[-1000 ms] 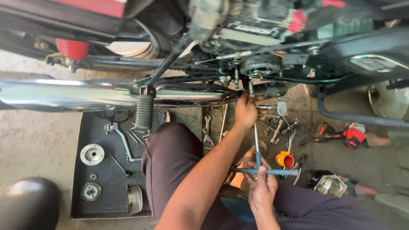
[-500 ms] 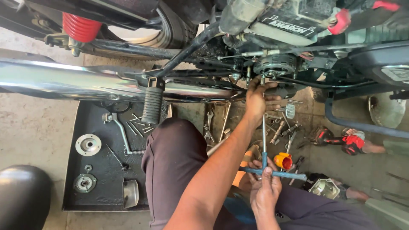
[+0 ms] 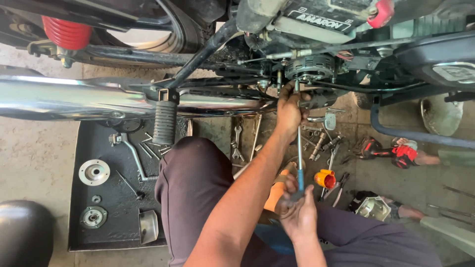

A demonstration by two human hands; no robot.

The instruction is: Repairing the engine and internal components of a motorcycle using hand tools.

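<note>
I crouch beside a motorcycle. My left hand reaches up to the engine's lower side and closes around the top of a long T-handle wrench, right under a round finned engine cover. The wrench's thin metal shaft runs straight down to a blue grip. My right hand closes on that lower handle end above my lap; the crossbar there looks blurred. The wrench tip is hidden behind my left fingers.
A chrome exhaust pipe and a ribbed footpeg cross in front of my knee. A black tray at left holds discs, bolts and a bent lever. Spanners, an orange cap and a red-black power tool lie on the floor.
The view has shifted closer to the engine. The wrench's crossbar, seen level before, now blurs in my right hand as it turns. My left hand stays at the engine.
</note>
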